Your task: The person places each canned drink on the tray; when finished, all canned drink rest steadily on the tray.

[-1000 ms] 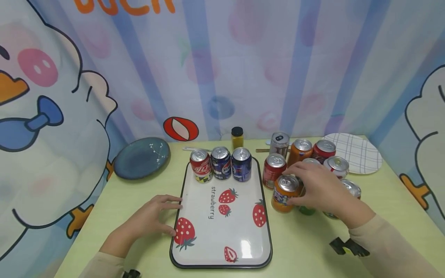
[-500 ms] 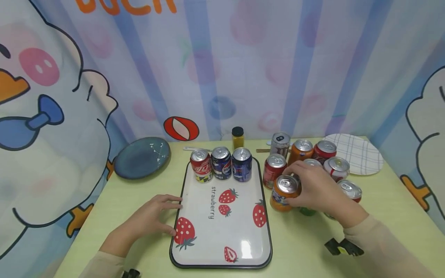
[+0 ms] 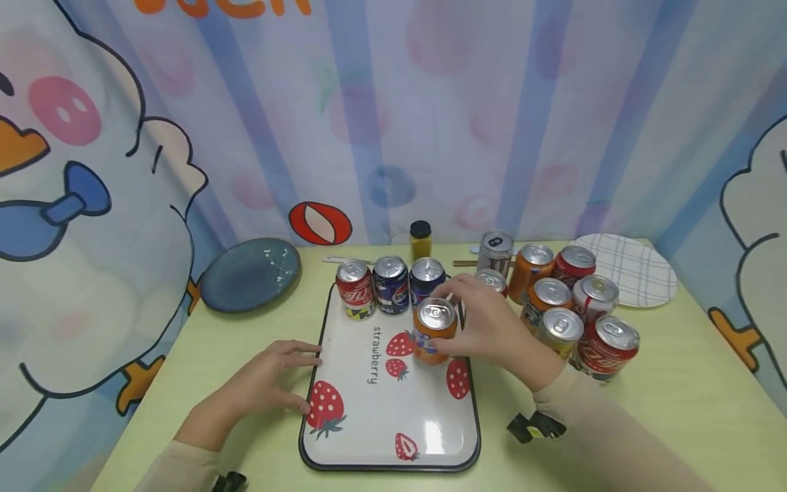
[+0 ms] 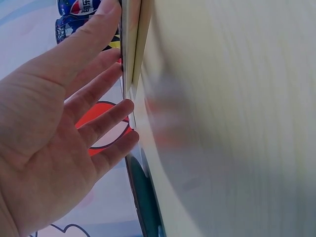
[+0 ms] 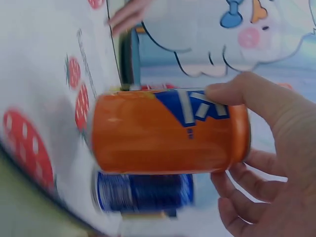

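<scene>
Right hand (image 3: 492, 328) curled round an orange soda can (image 3: 434, 331), held upright over the strawberry tray (image 3: 381, 437) just in front of a blue can (image 3: 427, 277), perhaps not quite set down, left hand (image 3: 264, 386) flat with fingers spread, fingertips touching the tray's left edge, holding nothing.

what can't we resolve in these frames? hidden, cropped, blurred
- Head view: the right hand hides most of the red can behind it.
- Head view: whether the orange soda can touches the white strawberry tray cannot be told.
- Left wrist view: motion blur smears the pale tabletop; the left hand is cut by the frame edge.
- Right wrist view: the blue can is blurred, label unreadable.
</scene>
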`<control>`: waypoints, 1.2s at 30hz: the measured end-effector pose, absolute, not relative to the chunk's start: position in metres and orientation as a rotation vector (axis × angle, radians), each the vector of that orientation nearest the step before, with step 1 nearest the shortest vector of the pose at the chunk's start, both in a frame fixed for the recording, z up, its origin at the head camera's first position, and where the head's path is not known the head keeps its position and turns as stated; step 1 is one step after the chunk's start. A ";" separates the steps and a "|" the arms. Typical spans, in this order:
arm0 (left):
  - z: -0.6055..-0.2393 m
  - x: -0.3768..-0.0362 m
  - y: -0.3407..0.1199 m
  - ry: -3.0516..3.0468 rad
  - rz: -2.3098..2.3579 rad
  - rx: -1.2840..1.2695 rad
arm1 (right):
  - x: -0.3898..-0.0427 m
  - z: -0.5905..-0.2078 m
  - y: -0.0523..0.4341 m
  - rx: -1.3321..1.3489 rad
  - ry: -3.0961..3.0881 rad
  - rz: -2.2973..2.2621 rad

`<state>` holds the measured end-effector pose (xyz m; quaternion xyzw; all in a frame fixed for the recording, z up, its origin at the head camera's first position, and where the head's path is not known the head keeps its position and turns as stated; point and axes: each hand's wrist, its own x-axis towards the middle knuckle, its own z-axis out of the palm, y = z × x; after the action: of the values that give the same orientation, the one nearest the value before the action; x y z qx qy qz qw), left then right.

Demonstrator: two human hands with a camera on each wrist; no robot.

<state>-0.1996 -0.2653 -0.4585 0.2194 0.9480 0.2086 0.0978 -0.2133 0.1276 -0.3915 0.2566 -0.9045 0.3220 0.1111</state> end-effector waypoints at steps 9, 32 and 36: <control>-0.456 -0.201 -0.263 2.808 0.591 0.614 | -0.231 -0.403 0.059 0.727 -2.641 1.117; -0.459 -0.201 -0.261 2.802 0.581 0.652 | -0.250 -0.421 0.006 0.753 -2.725 1.020; -0.458 -0.201 -0.264 2.811 0.574 0.641 | -0.244 -0.419 0.011 0.777 -2.750 0.976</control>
<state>-0.2009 -0.2640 -0.4583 0.2169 0.9514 0.1941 0.1010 -0.2436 0.0113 -0.4192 0.2569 -0.9090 0.3224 0.0608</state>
